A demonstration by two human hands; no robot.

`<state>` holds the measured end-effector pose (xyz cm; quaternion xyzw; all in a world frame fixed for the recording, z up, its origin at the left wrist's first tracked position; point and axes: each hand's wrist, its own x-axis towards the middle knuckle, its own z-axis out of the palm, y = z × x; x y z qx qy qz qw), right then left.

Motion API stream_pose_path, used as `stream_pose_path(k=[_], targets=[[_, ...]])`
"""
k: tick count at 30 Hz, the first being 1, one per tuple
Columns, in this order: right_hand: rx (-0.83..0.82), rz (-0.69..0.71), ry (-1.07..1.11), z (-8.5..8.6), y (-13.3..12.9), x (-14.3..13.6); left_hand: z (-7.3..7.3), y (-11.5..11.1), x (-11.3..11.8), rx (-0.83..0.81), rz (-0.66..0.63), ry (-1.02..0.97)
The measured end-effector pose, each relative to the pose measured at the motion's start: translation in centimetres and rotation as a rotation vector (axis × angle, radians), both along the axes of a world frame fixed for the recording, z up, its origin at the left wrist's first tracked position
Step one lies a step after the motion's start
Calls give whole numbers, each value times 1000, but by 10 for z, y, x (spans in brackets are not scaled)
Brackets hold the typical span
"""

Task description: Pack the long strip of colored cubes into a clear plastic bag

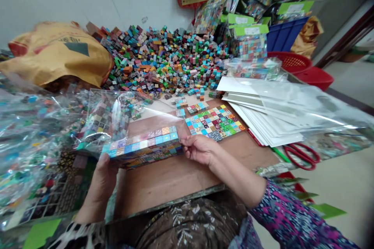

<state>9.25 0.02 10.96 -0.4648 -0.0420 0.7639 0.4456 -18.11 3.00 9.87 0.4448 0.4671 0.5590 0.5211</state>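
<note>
Cube block (147, 144) | left fingers (104, 160) clasp left end | right fingers (189, 144) pinched at right end, hold unclear

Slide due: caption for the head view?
Left hand holds a multicoloured rectangular block of cubes, right hand at its end.

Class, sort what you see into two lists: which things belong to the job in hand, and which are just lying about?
Seemingly in the job:
block of cubes, left hand gripping one end, right hand at the other
flat grid of cubes
loose cubes

Apparently lying about:
yellow sack
red basket
blue bin
</note>
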Motion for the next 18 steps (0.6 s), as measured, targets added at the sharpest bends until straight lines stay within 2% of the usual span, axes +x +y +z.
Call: stream_pose_path(k=[9,12,18], targets=[[-49,34,-75,4,-1,-2,-5,-10,-5,-64,34,-35],[-48,41,-106,0,-2,-3,-10,-17,-11,-104,67,-52],[2,44,-176,-14,-4,-5,-16,-35,-23,-232,220,-30]])
